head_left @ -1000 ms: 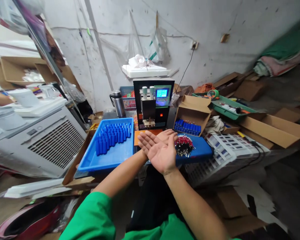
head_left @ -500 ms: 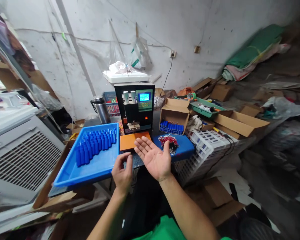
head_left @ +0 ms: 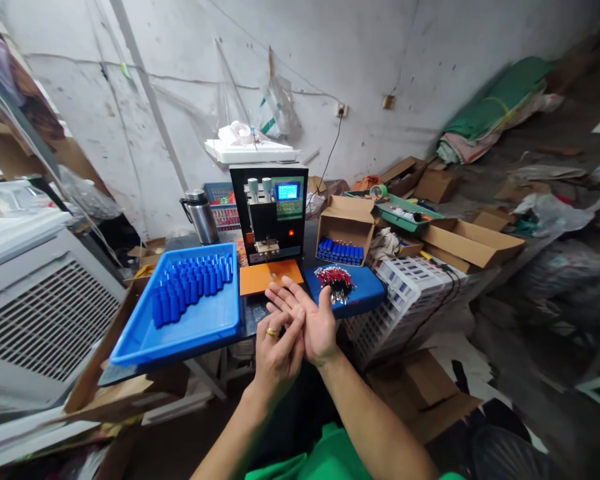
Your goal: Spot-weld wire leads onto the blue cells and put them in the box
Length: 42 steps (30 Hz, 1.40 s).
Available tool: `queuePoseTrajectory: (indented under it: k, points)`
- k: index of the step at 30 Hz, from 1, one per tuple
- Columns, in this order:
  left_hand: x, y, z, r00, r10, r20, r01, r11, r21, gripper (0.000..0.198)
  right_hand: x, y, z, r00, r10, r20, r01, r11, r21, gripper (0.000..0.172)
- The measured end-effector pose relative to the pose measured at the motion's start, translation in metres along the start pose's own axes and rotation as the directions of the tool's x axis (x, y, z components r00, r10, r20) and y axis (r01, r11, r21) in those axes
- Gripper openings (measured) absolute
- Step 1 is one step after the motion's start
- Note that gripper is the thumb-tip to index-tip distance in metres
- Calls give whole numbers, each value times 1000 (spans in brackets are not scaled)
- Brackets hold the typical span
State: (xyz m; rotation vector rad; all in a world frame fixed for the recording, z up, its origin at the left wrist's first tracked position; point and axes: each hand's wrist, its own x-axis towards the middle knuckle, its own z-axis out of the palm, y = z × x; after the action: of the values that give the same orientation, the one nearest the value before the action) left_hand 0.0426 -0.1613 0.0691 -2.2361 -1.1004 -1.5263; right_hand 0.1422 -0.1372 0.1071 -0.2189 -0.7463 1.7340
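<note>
My right hand [head_left: 313, 323] is held palm up with its fingers stretched out, and nothing lies in the visible part of its palm. Against that palm rest the bent fingers of my left hand [head_left: 279, 350], which wears a ring; whether anything is between its fingertips is hidden. Beyond both hands stands a black machine [head_left: 295, 247] with a lit screen, an orange board [head_left: 253, 281] at its foot. On the left, a blue tray [head_left: 205, 325] holds rows of blue cylinders [head_left: 193, 287]. Red, black and white wire pieces [head_left: 336, 283] lie on a blue surface [head_left: 367, 287] to the right.
An open cardboard box [head_left: 353, 213] with more blue cylinders is right of the machine. A steel flask [head_left: 201, 217] stands behind the tray. Farther right are a white plastic crate [head_left: 393, 293], a green tray [head_left: 405, 220] and open cartons [head_left: 473, 243].
My left hand has moved right and its fingers now touch the palm of my right hand. My right hand stays open at nearly the same place. The view has shifted slightly.
</note>
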Motion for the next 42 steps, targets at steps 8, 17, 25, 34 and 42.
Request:
queuePoseTrajectory:
  k: [8,17,25,34,42]
  points:
    - [-17,13,2,994,-109,29,113,968,-222,34,-9,2,-12,999,8,-53,-4,996,84,91]
    - [-30,35,4,765,-629,138,544,516,-662,20,-23,-10,-16,999,-9,-30,14,987,159,88]
    - [-48,38,2,984,-66,167,86,989,-116,64,-36,10,-27,999,-50,-7,50,999,1,85]
    - [-100,-1,-70,981,-185,-58,194,943,270,20,-31,76,-34,994,112,3,-112,994,10,86]
    - [-121,-1,-45,934,-354,-48,354,935,1,36,-18,88,-65,992,33,-119,-59,974,-221,88]
